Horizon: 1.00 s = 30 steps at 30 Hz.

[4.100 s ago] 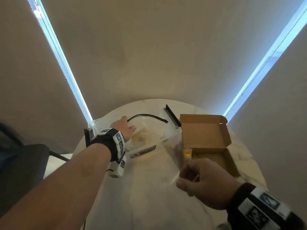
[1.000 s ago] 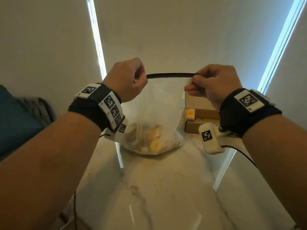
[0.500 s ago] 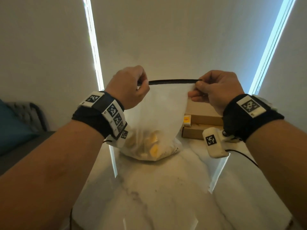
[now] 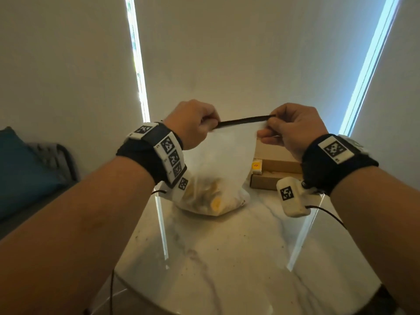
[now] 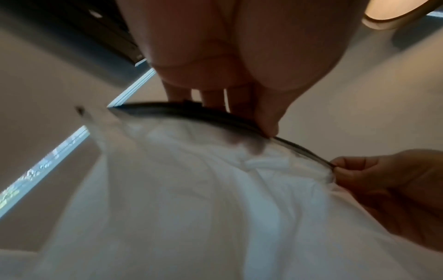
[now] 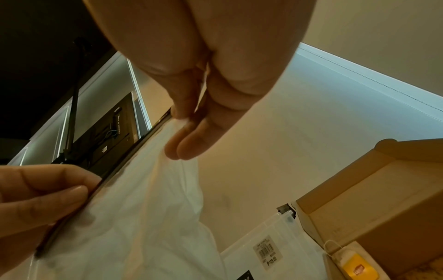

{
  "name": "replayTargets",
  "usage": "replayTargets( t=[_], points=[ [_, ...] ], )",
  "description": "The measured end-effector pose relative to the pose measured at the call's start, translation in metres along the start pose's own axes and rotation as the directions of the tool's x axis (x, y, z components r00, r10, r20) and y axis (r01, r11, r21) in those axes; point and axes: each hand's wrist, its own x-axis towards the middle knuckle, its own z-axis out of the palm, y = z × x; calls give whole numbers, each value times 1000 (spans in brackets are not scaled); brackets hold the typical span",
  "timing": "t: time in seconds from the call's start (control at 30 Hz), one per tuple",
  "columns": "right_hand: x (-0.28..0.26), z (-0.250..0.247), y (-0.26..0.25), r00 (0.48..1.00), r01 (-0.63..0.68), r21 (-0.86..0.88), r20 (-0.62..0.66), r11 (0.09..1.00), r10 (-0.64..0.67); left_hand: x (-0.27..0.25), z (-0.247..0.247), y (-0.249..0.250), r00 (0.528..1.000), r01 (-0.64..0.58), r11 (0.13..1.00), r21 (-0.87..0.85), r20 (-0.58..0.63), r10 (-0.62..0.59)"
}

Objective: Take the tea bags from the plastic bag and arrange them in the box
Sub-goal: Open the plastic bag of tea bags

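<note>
A clear plastic bag (image 4: 222,160) stands upright on the marble table (image 4: 227,258), its black zip strip (image 4: 244,121) stretched level at the top. My left hand (image 4: 193,123) pinches the strip's left end, my right hand (image 4: 293,128) its right end. Yellow tea bags (image 4: 214,201) lie heaped in the bag's bottom. Behind the bag on the right is the brown cardboard box (image 4: 276,176), lid up, with one yellow tea bag (image 4: 256,165) at its left edge. In the right wrist view the same tea bag (image 6: 357,267) hangs over the box (image 6: 383,204) wall.
A blue cushion (image 4: 20,176) on a dark chair sits left of the table. Pale blinds hang behind, with bright window gaps left and right. A price sticker (image 6: 267,252) shows on the lower bag. Thin cables run from both wristbands.
Four seconds ago the bag lay flat on the table; both hands now hold it up by the zip strip. Over the last second the hands have sunk a little and come slightly closer together.
</note>
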Motion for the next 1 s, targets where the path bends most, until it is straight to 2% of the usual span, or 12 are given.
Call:
replayTargets(
  t=[0.1,0.17,0.23,0.3,0.37,0.47,0.63,0.73,0.83,0.9,0.97,1.0],
  points=[
    [4,2,3,999,-27,-37,-47,999,25,5,3,-1,999,47,995,-90,20,-46],
    [9,4,5,987,26,-249,-150,968,-65,6,6,-1,998,63,985,-158,11,-62],
    [12,9,5,946,155,-550,-158,821,-284,9,9,-1,997,70,977,-200,-6,-72],
    [9,20,1,897,314,-696,-6,646,-442,10,10,1,997,73,970,-230,-19,-79],
    [9,32,-2,875,386,-741,104,550,-473,10,9,3,996,76,957,-280,-33,-88],
    [12,41,-4,873,424,-710,155,562,-462,7,2,6,988,133,911,-391,-22,-153],
    [8,45,-4,795,556,-656,238,510,-558,0,-8,14,940,341,759,-555,206,-271],
    [-2,43,-8,758,622,-629,334,467,-561,0,-13,13,889,435,788,-436,347,-299],
    [-12,41,-11,766,631,-597,377,495,-521,-4,-16,15,891,408,802,-435,381,-246],
    [-17,38,-12,779,621,-603,403,501,-480,-6,-15,16,941,287,870,-400,287,-179],
    [-21,33,-11,804,594,-634,445,495,-395,-5,-13,17,987,97,987,-127,141,-79],
    [-24,31,-10,815,580,-652,468,488,-343,-4,-12,17,995,46,997,55,90,-51]
  ],
)
